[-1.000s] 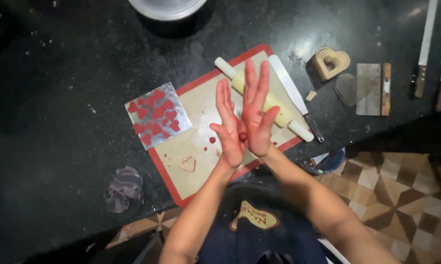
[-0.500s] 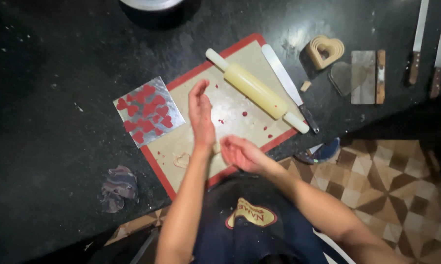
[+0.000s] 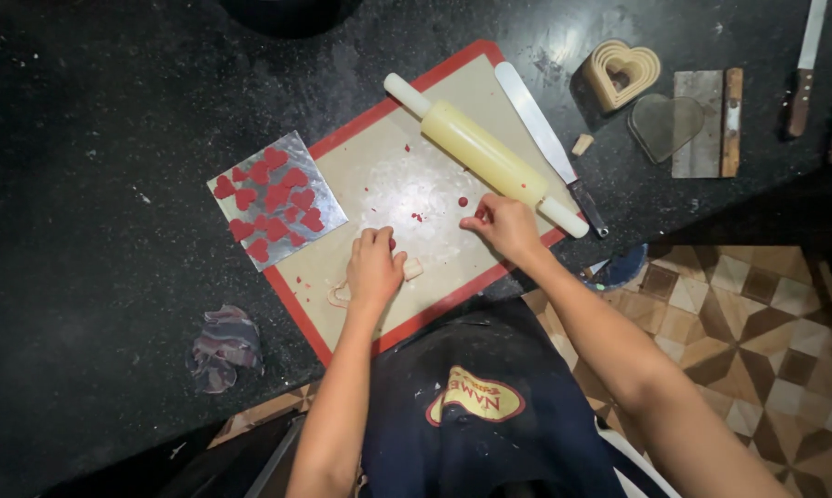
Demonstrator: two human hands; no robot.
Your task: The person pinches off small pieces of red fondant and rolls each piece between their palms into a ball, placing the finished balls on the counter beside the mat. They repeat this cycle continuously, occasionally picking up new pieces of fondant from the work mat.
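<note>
My left hand [image 3: 374,267] rests on the beige baking mat with a red border [image 3: 379,166], fingers curled, a small red dough bit [image 3: 393,244] pinched at its fingertips. A small cream heart cutter [image 3: 340,295] lies by its wrist and a cream piece [image 3: 413,269] by its thumb. My right hand [image 3: 501,224] is also on the mat, pinching another red dough bit [image 3: 478,214]. A tiny red ball [image 3: 463,201] lies just above it. The pale yellow rolling pin [image 3: 483,152] lies diagonally right behind my right hand.
A foil square [image 3: 328,219] with several red dough hearts sits left of the mat. A palette knife [image 3: 545,138], nested heart cutters [image 3: 620,74], a bench scraper [image 3: 706,120] and two knives [image 3: 801,92] lie at the right. A crumpled wrapper [image 3: 224,343] sits lower left on the black counter.
My hands were pressed palm to palm above the mat. They have separated and come down onto the mat, each with fingertips at a small red bit.
</note>
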